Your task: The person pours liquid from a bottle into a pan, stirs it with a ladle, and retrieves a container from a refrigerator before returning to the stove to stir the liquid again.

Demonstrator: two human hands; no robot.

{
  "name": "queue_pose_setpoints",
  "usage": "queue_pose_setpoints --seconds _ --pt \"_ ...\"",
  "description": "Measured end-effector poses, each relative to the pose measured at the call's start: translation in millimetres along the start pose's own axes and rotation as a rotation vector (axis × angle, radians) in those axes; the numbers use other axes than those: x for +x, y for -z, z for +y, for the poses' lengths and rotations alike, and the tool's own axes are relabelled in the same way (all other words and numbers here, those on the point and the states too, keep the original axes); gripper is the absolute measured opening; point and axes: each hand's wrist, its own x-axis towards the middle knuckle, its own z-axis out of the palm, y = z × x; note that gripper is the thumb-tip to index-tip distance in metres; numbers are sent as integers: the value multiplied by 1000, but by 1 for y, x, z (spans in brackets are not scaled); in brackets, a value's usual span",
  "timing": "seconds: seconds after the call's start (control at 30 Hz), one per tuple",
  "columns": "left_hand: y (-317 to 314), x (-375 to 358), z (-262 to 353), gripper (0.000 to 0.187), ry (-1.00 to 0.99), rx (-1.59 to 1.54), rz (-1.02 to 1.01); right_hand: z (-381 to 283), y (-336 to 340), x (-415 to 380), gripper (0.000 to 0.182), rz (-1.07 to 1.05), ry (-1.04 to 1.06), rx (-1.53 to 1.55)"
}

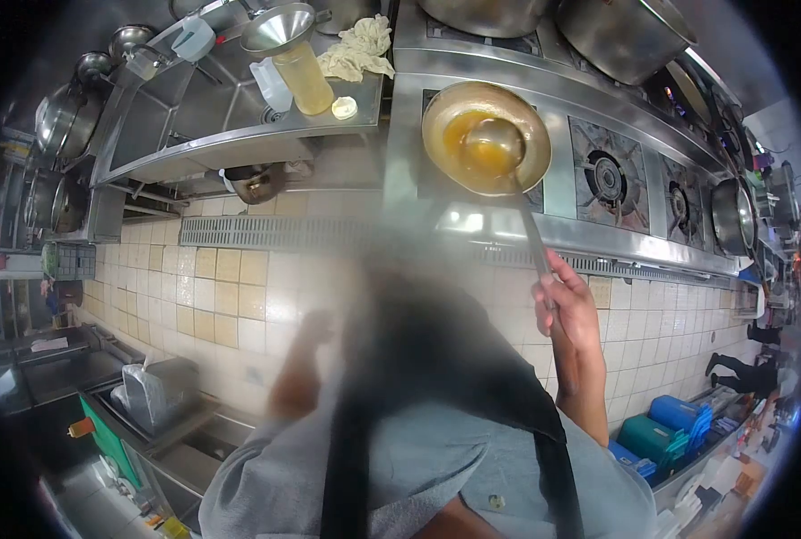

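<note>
My right hand (569, 304) is wrapped round the long handle of a metal ladle (532, 232). The ladle's bowl rests over a wide wok (445, 101), dipping into yellow-brown liquid (462, 135). The wok stands on the stove's left burner. Over on the left, my left hand (318, 331) hangs low in front of the apron, away from the stove. A blurred patch covers it, so its fingers do not show clearly.
Large pots (625, 40) stand behind the wok, and a gas burner (609, 175) sits right of it. On the sink counter are a funnel (279, 31) in a bottle of yellowish liquid (305, 83) and a crumpled cloth (362, 49). A person's legs (740, 373) show at far right.
</note>
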Motion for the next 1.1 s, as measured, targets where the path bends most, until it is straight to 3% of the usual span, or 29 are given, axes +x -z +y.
queue_pose_setpoints --seconds 0.33,0.47,0.53,0.6,0.67,0.87,0.93,1.0,1.1 --pt "-5 19 20 42 -99 131 -60 18 3 26 60 224 358 -327" --pt "4 70 -14 41 -303 286 -48 25 2 55 59 256 329 -410" --pt "3 60 -14 41 -295 270 -39 31 1 71 59 254 305 -436" --pt "1 36 -7 41 -287 253 -25 30 -5 80 61 208 288 -363" --pt "-6 -6 12 42 -59 9 -7 20 -14 77 58 133 109 -108" --pt "4 -19 -27 42 69 32 11 6 1 49 46 -194 -93 405" --pt "12 -6 -55 41 47 18 -5 9 1 32 47 -106 -81 343" --pt "24 28 -87 41 -208 342 -58 15 3 19 50 -31 27 10" --pt "30 46 -87 40 -249 333 -70 13 -8 -7 55 72 111 -107"
